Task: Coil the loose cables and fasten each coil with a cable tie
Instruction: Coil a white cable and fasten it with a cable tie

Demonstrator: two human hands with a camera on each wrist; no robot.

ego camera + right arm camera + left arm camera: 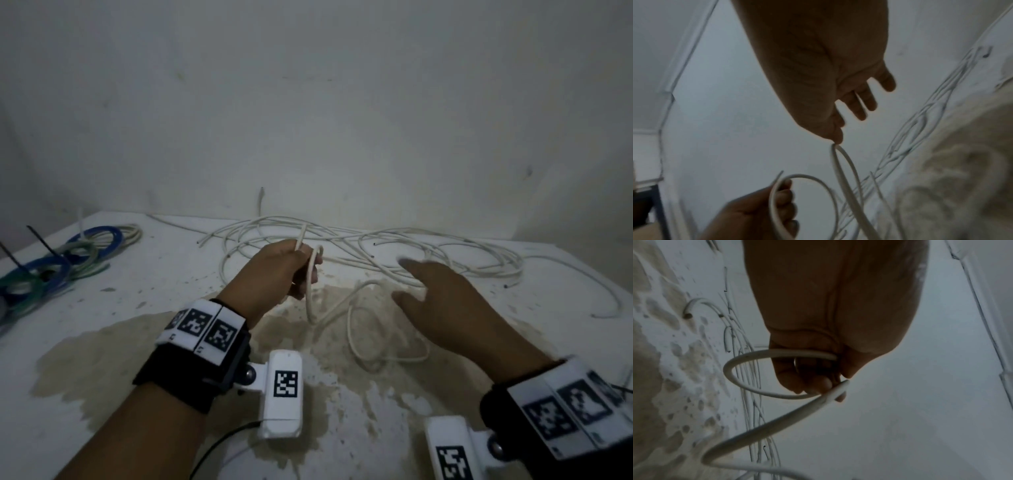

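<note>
Left hand [279,270] is gripping a small loop of white cable [313,274], fingers curled round it, the loop sticking out past the knuckles. Right hand [455,301] is pinching a further bend of the same cable [840,160] at thumb and forefinger, other fingers [865,100] spread. Rest of the cable is lying tangled beyond both hands. Tied coils [58,263] are sitting well off to the left.
</note>
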